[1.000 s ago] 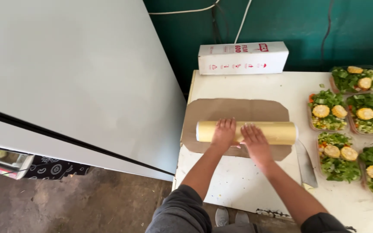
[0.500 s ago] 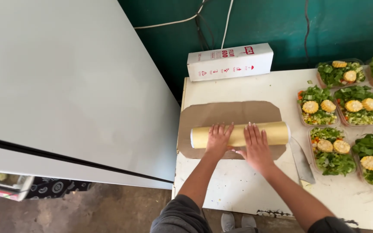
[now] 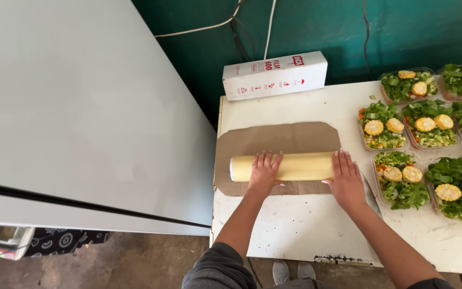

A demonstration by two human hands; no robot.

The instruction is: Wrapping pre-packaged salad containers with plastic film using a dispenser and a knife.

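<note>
Head view, looking down at a white table (image 3: 295, 235) set against a green wall.

A pale yellow roll of cling film (image 3: 300, 166) lies on its side across a brown cardboard sheet (image 3: 274, 140) at the table's left end. Roll runs left to right, roughly parallel to the table's front edge.

Left hand (image 3: 263, 172): flat on top of the roll near its left end, fingers spread and pointing away from the person, palm pressing down. Not closed around it.

Right hand (image 3: 346, 181): flat, fingers straight and together, resting at the roll's right end, fingertips touching the roll, palm over the cardboard edge and table. Open, grasping nothing.

Behind the cardboard, at the table's back edge, a long white box (image 3: 275, 75) with red print lies on its side.

To the right of the roll, several clear trays of greens and corn slices (image 3: 402, 176) sit in rows, uncovered, the nearest just beside the right hand.

A large white appliance top (image 3: 81, 107) fills the left of the view.
</note>
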